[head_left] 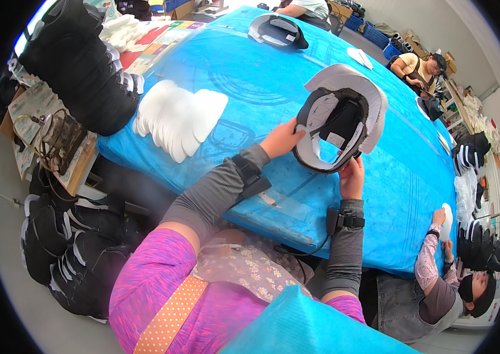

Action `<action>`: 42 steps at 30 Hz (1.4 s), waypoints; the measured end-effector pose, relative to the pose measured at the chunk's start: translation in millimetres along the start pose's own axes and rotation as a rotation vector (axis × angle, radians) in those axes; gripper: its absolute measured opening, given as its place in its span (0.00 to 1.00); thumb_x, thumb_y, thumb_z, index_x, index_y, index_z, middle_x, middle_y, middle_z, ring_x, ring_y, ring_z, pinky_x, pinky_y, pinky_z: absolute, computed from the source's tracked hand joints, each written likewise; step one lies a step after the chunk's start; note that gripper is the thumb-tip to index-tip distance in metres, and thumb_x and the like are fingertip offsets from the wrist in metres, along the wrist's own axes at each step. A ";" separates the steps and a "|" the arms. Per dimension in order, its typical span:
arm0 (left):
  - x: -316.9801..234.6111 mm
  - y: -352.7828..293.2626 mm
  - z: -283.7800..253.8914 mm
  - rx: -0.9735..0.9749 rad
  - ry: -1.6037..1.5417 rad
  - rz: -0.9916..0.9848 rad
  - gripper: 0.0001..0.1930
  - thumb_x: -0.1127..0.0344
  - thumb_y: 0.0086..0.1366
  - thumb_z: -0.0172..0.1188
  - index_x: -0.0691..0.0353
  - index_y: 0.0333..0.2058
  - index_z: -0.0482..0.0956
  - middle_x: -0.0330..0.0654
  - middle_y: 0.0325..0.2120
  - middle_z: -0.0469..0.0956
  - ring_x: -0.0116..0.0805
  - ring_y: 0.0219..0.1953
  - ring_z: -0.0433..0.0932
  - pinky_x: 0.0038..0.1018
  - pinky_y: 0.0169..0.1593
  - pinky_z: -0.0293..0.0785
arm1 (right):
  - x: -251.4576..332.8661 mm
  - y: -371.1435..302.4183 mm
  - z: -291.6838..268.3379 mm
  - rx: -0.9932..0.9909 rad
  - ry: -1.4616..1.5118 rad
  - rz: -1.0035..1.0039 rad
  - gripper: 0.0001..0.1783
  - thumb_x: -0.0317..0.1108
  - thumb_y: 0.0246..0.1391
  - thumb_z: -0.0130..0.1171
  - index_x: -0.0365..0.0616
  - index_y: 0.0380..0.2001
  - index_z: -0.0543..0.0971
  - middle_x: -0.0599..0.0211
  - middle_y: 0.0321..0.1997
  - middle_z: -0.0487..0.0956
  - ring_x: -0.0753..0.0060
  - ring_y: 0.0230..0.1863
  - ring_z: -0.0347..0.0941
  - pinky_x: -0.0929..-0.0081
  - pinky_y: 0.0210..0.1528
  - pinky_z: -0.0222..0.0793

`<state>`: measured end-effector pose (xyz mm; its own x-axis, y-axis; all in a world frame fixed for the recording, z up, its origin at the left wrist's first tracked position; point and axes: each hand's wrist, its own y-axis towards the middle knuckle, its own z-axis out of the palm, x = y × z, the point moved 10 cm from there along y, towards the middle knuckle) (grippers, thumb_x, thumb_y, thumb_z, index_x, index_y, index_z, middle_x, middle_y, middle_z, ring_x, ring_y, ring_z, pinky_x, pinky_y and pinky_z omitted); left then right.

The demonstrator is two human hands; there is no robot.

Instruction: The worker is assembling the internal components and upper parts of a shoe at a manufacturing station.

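I hold a black shoe upper (304,154) above the blue-covered table, its opening toward me and its pale lining showing. A wide white piece (375,94) flares out along its far and right side. My left hand (282,139) is closed on the left edge, with the fingers partly hidden behind it. At the lower right edge, the thumb and fingers of my right hand (352,176) pinch the rim. A fanned pile of white shaped pieces (180,118) lies on the table to the left of my left hand.
A tall stack of black uppers (76,71) stands at the left table edge. Another upper (278,32) lies at the far end of the blue table (244,76). Co-workers sit along the right side, the nearest person (433,295) handling a white piece (447,221). Black uppers (79,259) hang at lower left.
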<state>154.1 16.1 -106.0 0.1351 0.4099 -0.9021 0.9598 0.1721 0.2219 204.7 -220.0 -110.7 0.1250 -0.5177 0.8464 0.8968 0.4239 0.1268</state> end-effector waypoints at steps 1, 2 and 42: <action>0.1 0.4 0.3 -0.012 -0.035 0.011 0.20 0.57 0.71 0.53 0.63 0.55 0.68 0.49 0.34 0.80 0.37 0.29 0.79 0.32 0.32 0.76 | 0.3 -0.3 -0.7 -0.001 -0.001 -0.001 0.13 0.29 0.64 0.51 0.39 0.50 0.72 0.56 0.45 0.82 0.81 0.34 0.74 0.82 0.37 0.70; 0.9 1.5 1.7 -0.011 -0.035 0.011 0.20 0.57 0.71 0.53 0.63 0.55 0.68 0.49 0.34 0.80 0.37 0.29 0.79 0.32 0.32 0.76 | 0.8 -0.7 -2.0 -0.008 0.000 -0.003 0.13 0.29 0.64 0.51 0.39 0.50 0.72 0.56 0.45 0.82 0.81 0.34 0.74 0.82 0.37 0.70; -20.2 4.1 15.7 0.214 -1.025 -0.048 0.25 0.54 0.70 0.53 0.61 0.60 0.67 0.42 0.45 0.80 0.32 0.42 0.82 0.31 0.42 0.81 | -46.9 -35.3 55.0 -0.014 0.034 0.113 0.19 0.53 0.65 0.54 0.48 0.42 0.73 0.74 0.36 0.76 0.76 0.31 0.66 0.74 0.36 0.62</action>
<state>159.2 -5.5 -92.7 0.1433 -0.5656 -0.8121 0.9797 -0.0352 0.1974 143.9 -169.8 -126.4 0.2402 -0.4922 0.8366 0.8818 0.4711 0.0239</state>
